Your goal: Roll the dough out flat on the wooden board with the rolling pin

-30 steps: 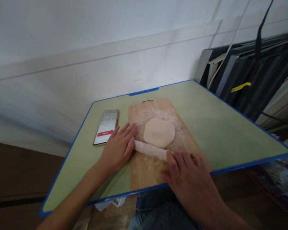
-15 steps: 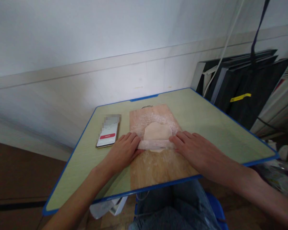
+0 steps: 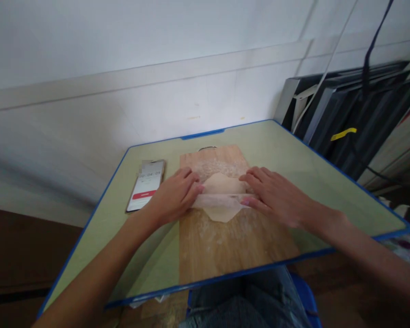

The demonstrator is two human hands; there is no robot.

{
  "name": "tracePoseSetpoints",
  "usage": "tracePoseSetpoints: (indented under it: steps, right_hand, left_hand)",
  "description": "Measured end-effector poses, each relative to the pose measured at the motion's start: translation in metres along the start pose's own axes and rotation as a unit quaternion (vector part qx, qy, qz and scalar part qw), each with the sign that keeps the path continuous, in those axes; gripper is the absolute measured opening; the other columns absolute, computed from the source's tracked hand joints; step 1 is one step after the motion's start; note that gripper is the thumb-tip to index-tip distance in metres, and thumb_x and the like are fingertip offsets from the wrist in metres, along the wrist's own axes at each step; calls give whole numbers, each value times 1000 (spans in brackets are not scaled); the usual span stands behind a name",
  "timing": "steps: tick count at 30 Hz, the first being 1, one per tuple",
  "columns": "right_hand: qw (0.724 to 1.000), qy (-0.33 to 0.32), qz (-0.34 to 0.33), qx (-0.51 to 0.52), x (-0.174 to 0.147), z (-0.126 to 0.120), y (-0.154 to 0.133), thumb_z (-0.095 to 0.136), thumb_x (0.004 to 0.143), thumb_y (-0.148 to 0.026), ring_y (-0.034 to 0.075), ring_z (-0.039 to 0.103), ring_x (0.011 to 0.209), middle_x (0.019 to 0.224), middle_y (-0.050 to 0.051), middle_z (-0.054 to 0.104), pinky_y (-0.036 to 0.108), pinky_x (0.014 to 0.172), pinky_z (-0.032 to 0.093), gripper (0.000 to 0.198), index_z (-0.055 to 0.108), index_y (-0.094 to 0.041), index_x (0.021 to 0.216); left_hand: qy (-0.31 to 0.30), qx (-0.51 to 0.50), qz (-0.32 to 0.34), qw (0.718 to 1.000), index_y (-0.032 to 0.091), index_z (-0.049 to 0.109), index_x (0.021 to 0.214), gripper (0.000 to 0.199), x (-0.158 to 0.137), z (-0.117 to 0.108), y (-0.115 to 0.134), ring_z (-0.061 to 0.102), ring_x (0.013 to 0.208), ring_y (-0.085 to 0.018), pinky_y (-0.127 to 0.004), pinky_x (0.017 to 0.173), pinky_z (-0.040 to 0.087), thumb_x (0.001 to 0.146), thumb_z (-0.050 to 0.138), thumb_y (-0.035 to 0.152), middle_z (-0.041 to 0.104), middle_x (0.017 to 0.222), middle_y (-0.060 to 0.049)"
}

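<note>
A pale, flour-dusted rolling pin [image 3: 218,201] lies crosswise over a thin flat sheet of dough [image 3: 223,214]. The dough shows on both the far and the near side of the pin. My left hand [image 3: 177,193] is closed around the pin's left end, its thumb near the dough's edge. At the right end, my right hand [image 3: 276,193] has its fingers past the pin and its thumb against it. Both pin ends are hidden by the hands. Beneath the dough is a wooden cutting board [image 3: 232,250], floury around the dough.
A phone [image 3: 145,187] with a lit timer screen lies left of the board, near my left forearm. The light green table [image 3: 294,155] has a blue rim. Behind it is a white wall [image 3: 157,100]; dark flat panels [image 3: 355,114] lean at the right.
My hands have shifted the rolling pin across the dough, and more dough shows on the near side. My right thumb now shows on the pin. The view has tilted slightly.
</note>
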State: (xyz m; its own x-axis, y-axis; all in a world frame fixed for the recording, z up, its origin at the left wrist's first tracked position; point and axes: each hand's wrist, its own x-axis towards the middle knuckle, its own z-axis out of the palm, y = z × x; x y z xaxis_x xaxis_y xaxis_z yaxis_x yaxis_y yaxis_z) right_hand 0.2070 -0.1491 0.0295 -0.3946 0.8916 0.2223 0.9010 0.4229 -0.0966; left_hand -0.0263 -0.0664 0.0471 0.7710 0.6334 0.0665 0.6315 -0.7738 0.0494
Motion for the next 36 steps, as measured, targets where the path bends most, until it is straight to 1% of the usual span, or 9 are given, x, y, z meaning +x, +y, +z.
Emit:
tracePoseSetpoints:
  steps: [1,3,5,7,11,17,24,32,36]
  right_hand:
    - [1000,8,-2,7,0,2,2,26,90,-49,24,49,107,114,15,55,40,86,41,51,49,-11,115]
    - [1000,16,0,21,0,7,4,26,90,-49,24,40,120,127,15,48,43,94,36,54,40,-12,127]
    - [999,10,10,31,-2,10,5,26,90,-49,23,36,124,133,13,44,44,97,34,56,35,-14,133]
    - [999,-2,13,41,-3,11,4,26,90,-48,23,37,124,133,13,44,45,98,34,56,33,-16,135]
    - [999,-12,5,46,-8,10,-2,30,89,-47,23,39,122,134,14,43,44,97,36,57,32,-13,135]
    - [1000,2,5,28,-15,12,-11,39,85,-48,26,39,123,134,15,43,45,95,38,61,31,-15,136]
    - [1000,6,9,5,-23,15,-19,39,85,-49,26,36,124,135,15,41,46,96,37,60,33,-15,135]
    - [1000,22,15,-8,-33,19,-29,43,84,-45,28,35,124,135,14,41,50,93,39,55,38,-18,132]
    - [999,30,14,-28,-38,20,-36,44,84,-43,29,35,124,134,14,43,51,93,39,53,39,-18,130]
  left_hand:
    - [13,0,-12,1000,12,53,103,50,3,1,-2,51,98,-20,-36,87,40,90,14,41,56,104,-11]
    - [7,5,-28,1000,10,45,120,54,7,4,-4,42,115,-22,-38,97,34,90,15,43,50,121,-13]
    - [-23,11,-27,999,12,39,129,56,9,6,-4,33,126,-22,-38,102,28,90,15,45,43,133,-11]
    - [-46,19,-20,999,15,35,132,58,8,8,-3,27,130,-22,-40,105,24,90,12,47,39,138,-8]
    - [-53,27,-27,998,20,29,136,60,1,8,2,26,131,-23,-42,105,24,88,11,51,34,141,-7]
    - [-11,43,-19,999,22,31,136,60,-10,10,6,29,129,-25,-44,103,28,87,17,53,36,140,-6]
    - [29,35,-24,999,28,31,135,61,-24,13,12,33,127,-25,-46,101,32,84,20,58,39,138,-3]
    - [50,25,-27,998,30,31,135,60,-39,14,22,38,124,-28,-49,96,38,82,30,57,44,134,-4]
    - [64,33,-27,997,29,29,136,63,-47,14,28,41,121,-29,-48,91,42,81,32,59,42,136,-6]
